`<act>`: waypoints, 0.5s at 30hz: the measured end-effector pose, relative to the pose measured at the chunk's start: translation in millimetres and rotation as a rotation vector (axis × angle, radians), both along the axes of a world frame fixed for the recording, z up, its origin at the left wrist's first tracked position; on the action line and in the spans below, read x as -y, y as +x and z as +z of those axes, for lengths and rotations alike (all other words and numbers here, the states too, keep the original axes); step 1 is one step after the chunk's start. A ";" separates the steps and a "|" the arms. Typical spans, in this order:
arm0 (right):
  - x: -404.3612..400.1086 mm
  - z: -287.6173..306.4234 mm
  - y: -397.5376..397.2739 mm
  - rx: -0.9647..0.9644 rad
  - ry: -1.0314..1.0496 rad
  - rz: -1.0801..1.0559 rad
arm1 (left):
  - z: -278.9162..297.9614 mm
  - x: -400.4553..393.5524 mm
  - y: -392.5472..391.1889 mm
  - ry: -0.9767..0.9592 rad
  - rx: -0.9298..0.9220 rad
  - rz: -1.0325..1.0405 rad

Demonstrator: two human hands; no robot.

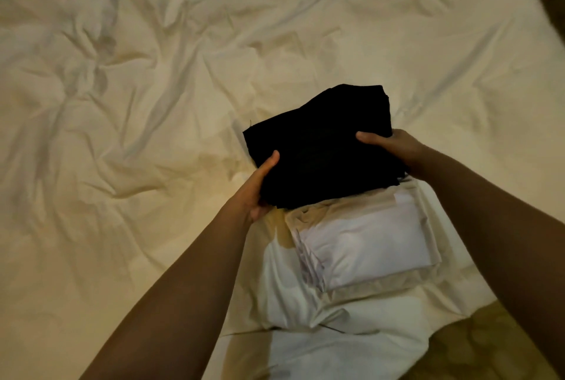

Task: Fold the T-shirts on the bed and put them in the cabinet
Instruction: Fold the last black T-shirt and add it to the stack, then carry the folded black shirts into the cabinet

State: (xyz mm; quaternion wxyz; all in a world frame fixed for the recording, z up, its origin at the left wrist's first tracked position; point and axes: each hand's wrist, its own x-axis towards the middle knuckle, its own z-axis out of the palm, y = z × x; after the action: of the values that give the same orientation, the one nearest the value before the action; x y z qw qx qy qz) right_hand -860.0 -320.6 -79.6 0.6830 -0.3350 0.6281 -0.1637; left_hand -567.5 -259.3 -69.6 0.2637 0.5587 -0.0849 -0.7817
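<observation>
Nearest, at the bed's (128, 110) close edge: a folded white T-shirt (370, 254), squared into a flat packet, lying on the crumpled cream sheet (305, 28). Bottom right, a patch of patterned floor (495, 346) past the mattress corner. Just beyond the white packet and overlapping its far edge: a folded black T-shirt (318, 150), roughly rectangular (too dark to make out seams or print), gripped from both sides. Left hand (256, 187) clasping the near-left edge, thumb on top, fingers tucked underneath. Right hand (394, 147) clasping the right edge, thumb laid across the top. Farther off, only rumpled sheet, heavily creased toward the upper left. Dark blur at the top right corner, unidentifiable.
</observation>
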 end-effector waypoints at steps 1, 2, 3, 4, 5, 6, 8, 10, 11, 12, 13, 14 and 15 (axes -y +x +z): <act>3.0 2.2 0.3 0.037 0.034 0.011 | 1.6 1.4 0.7 0.000 -0.017 0.003; 5.6 4.0 -0.9 0.070 0.070 0.016 | 3.0 2.9 0.3 -0.004 -0.026 0.000; 8.4 6.3 0.4 0.096 0.105 0.018 | 3.9 5.1 2.4 -0.012 -0.023 -0.004; 10.4 7.4 1.1 0.113 0.135 0.019 | 5.1 7.1 3.7 -0.019 -0.019 -0.004; 12.1 8.0 2.2 0.127 0.162 0.022 | 6.2 9.1 5.3 -0.022 -0.021 0.006; 14.8 9.0 4.7 0.138 0.185 0.020 | 6.8 12.8 8.0 -0.021 -0.021 0.022; 17.1 13.8 10.6 0.160 0.210 -0.001 | 8.3 19.3 13.9 -0.025 -0.022 0.036; 18.2 19.4 14.1 0.171 0.202 -0.025 | 12.0 24.3 20.1 -0.042 -0.015 -0.006; 18.6 25.3 14.8 0.174 0.192 -0.036 | 17.2 27.2 22.6 -0.052 -0.011 -0.028; 17.8 31.1 14.8 0.176 0.179 -0.045 | 22.7 28.8 25.1 -0.060 -0.011 -0.042; 17.4 42.1 13.1 0.175 0.161 -0.054 | 32.8 32.1 25.3 -0.078 -0.011 -0.056; 16.5 52.0 12.1 0.177 0.145 -0.061 | 42.6 35.5 24.9 -0.104 -0.007 -0.073; 15.1 63.0 10.9 0.185 0.132 -0.074 | 53.0 38.2 24.3 -0.125 -0.007 -0.086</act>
State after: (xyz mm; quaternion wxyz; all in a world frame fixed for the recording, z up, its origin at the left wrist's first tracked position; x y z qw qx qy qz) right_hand -849.1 -335.7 -16.6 0.7521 -0.2492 0.5838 -0.1772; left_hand -543.2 -297.5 -16.5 0.2644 0.5343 -0.1565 -0.7875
